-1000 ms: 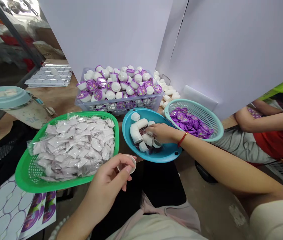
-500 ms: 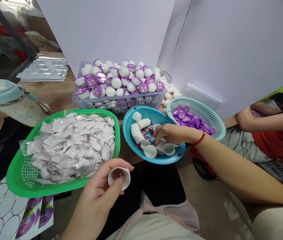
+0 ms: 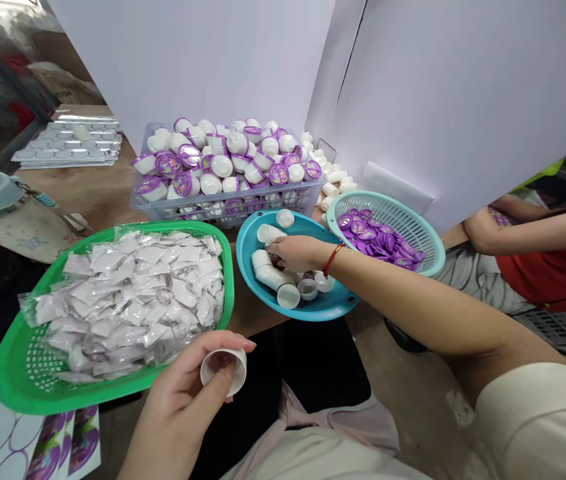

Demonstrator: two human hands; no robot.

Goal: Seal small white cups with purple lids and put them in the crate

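Observation:
My left hand (image 3: 187, 393) is closed round a small white cup (image 3: 223, 369), held low over my lap with its mouth turned toward me. My right hand (image 3: 297, 253) reaches into the blue bowl (image 3: 335, 308), fingers curled down among loose white cups (image 3: 289, 295) and a stacked row of cups (image 3: 269, 273). What those fingers pinch is hidden. A red string sits on that wrist.
A green basket (image 3: 15, 390) of white sachets lies at the left. Behind stands a clear crate (image 3: 233, 203) of sealed purple-lidded cups. A teal basket (image 3: 413, 230) holds purple lids. Another person's arm (image 3: 523, 230) rests at the right. Sticker sheets (image 3: 60, 443) lie bottom left.
My right hand has shifted left and deeper into the blue bowl, onto the stacked cups. My left hand has dropped slightly lower with the cup.

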